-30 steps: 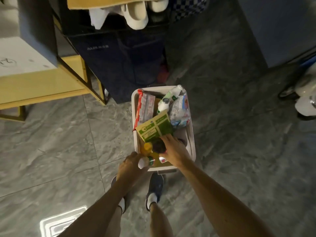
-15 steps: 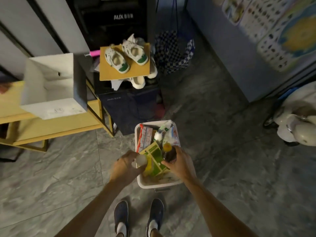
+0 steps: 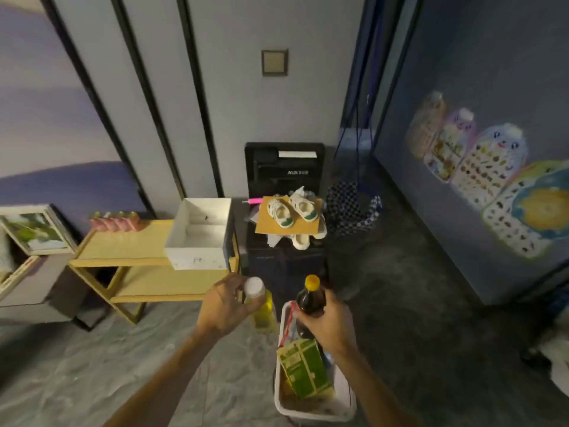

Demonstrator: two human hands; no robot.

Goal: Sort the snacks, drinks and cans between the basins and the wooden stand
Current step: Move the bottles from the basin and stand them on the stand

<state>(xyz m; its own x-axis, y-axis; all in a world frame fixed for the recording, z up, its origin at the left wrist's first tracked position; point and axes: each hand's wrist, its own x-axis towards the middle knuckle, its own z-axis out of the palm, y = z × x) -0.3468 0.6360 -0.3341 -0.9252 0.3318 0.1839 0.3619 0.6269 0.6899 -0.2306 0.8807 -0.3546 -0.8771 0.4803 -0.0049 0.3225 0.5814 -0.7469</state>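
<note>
My left hand (image 3: 226, 306) grips a yellow drink bottle (image 3: 263, 306) with a white cap, held upright above the floor. My right hand (image 3: 328, 320) grips a dark drink bottle (image 3: 311, 298) with a yellow cap, lifted over the white basin (image 3: 311, 416). A green carton (image 3: 303, 368) and a red-edged packet (image 3: 288, 323) lie in that basin. The wooden stand (image 3: 147, 272) is ahead on the left, with a white box (image 3: 200, 235) on its top shelf and pink cans (image 3: 115, 221) at its back edge.
A dark cabinet (image 3: 284, 263) right of the stand carries a cardboard sheet with small white shoes (image 3: 291, 211). A black appliance (image 3: 284, 171) stands behind it, a checkered bag (image 3: 352, 208) beside it. A framed picture (image 3: 34, 229) leans at far left. Grey tiled floor lies between me and the stand.
Both hands have lifted their bottles out of the basin and upward. My view has tilted up from the basin toward the wall and the stand.
</note>
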